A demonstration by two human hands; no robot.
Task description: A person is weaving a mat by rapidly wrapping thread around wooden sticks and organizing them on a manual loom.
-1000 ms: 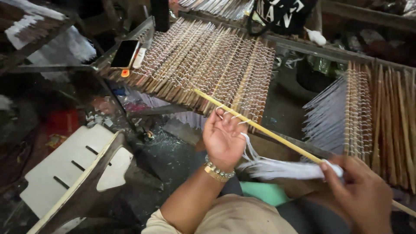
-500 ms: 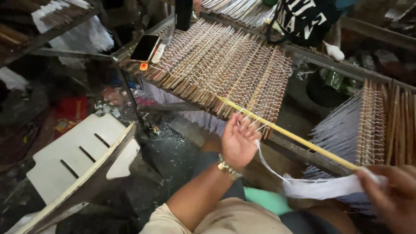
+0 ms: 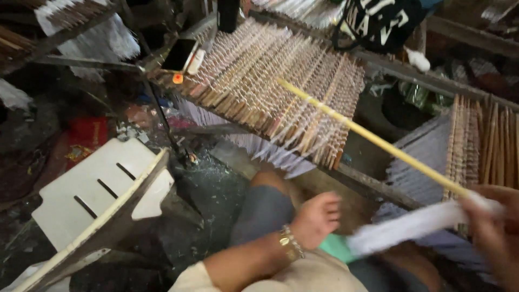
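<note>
My right hand (image 3: pixel 494 230) at the right edge is closed around the near end of a long yellow stick (image 3: pixel 373 138) and a blurred white bundle of strands (image 3: pixel 416 227). The stick slants up and left over a mat of thin sticks bound with white thread (image 3: pixel 259 75). The bundle stretches left toward my lap. My left hand (image 3: pixel 316 219), with a beaded bracelet on its wrist, hangs low over my knee with its fingers curled. It stays just left of the bundle's free end, and nothing shows in it.
A phone (image 3: pixel 178 54) and a small orange object (image 3: pixel 177 78) lie on the mat's left corner. A white slotted plastic chair (image 3: pixel 92 194) lies tipped at the lower left. Another stick mat (image 3: pixel 478 146) stands at the right, a black bag (image 3: pixel 378 21) hangs behind.
My left hand has dropped from the stick to my knee and curled shut. My right hand has pulled the white bundle and stick farther right.
</note>
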